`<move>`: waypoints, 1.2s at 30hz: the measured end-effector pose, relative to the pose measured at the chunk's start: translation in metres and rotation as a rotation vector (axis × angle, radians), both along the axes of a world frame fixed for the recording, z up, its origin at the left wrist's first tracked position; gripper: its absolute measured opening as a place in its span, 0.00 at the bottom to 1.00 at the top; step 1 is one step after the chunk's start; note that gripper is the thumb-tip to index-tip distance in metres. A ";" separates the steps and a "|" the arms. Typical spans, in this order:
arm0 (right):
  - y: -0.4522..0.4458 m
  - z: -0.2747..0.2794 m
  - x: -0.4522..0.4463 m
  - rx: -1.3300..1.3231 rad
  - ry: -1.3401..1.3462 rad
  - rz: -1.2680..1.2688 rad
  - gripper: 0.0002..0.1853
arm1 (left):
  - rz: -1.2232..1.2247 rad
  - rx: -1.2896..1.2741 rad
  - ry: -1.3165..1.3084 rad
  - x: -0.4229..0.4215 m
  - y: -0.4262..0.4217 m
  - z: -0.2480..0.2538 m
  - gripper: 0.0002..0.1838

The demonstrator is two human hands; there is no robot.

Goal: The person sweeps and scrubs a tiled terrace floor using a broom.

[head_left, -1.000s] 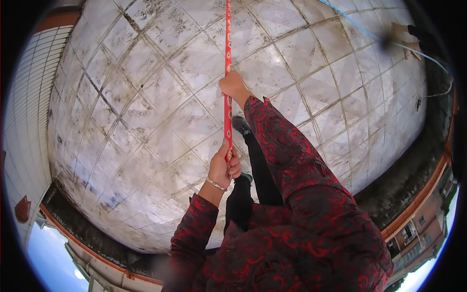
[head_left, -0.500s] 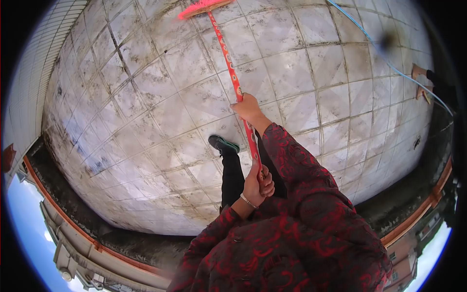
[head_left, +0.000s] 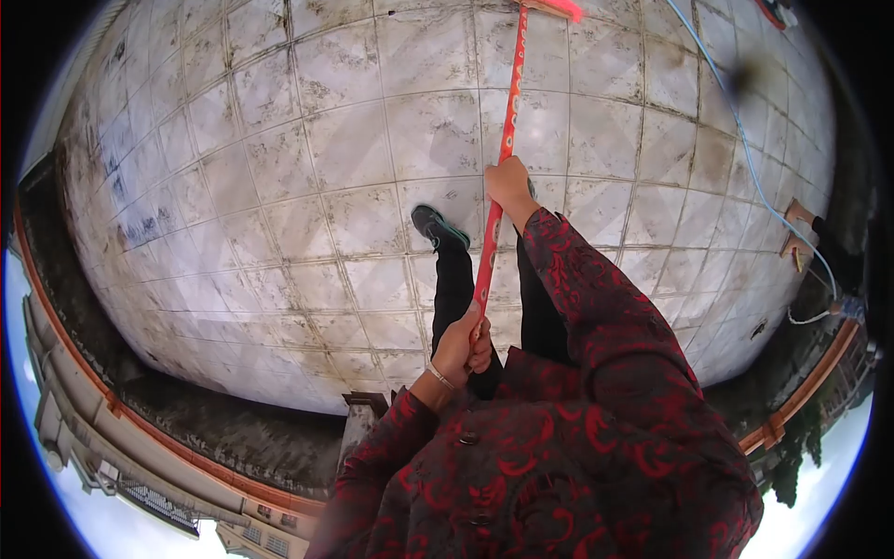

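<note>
A long-handled broom with a red patterned handle (head_left: 512,102) slants from my waist up to the top edge of the view. Its pinkish-red head (head_left: 559,8) rests at the far end, partly cut off by the frame. My left hand (head_left: 459,349), with a bracelet at the wrist, is closed round the lower end of the handle near my waist. Farther up, my right hand (head_left: 509,185) wraps the handle about midway. Both hands are closed on the broom. Below the handle are my dark shoe (head_left: 438,226) and black trouser legs.
Stained square tiles (head_left: 372,205) cover the floor. A light blue hose (head_left: 731,102) runs down the right side, near another person's feet (head_left: 798,219). A dark low wall with an orange-brown rim (head_left: 223,480) curves round behind me. Something red and dark (head_left: 771,13) is at top right.
The broom's head has swung to the right and farther up the view. My right hand has shifted right with the handle, my left hand slightly left. The view has turned a little.
</note>
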State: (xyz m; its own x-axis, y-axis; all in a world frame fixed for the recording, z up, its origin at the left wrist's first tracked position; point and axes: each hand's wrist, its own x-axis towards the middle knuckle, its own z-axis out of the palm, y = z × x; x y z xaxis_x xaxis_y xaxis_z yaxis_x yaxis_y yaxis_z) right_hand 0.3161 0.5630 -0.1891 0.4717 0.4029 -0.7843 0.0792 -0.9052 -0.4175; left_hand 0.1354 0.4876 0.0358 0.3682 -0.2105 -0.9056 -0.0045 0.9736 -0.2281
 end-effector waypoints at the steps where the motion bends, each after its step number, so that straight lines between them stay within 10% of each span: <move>1: 0.007 0.014 -0.031 0.039 -0.041 0.085 0.14 | 0.071 0.022 0.013 -0.017 -0.009 0.006 0.25; 8: 0.024 0.057 -0.187 0.114 0.133 0.307 0.14 | 0.516 0.013 -0.082 -0.093 -0.056 0.030 0.27; 19: -0.022 0.076 -0.112 -0.005 0.163 -0.188 0.16 | -0.016 -0.018 -0.090 -0.105 -0.040 0.031 0.26; 24: -0.043 -0.006 -0.118 0.180 0.073 0.199 0.11 | 0.054 0.003 0.000 -0.103 -0.022 0.043 0.26; 30: -0.044 0.078 -0.277 0.126 0.185 0.365 0.13 | 0.242 0.138 0.408 -0.191 -0.115 0.067 0.26; 36: -0.014 0.105 -0.313 0.219 0.432 0.614 0.14 | 0.635 0.085 -0.023 -0.189 -0.100 0.083 0.27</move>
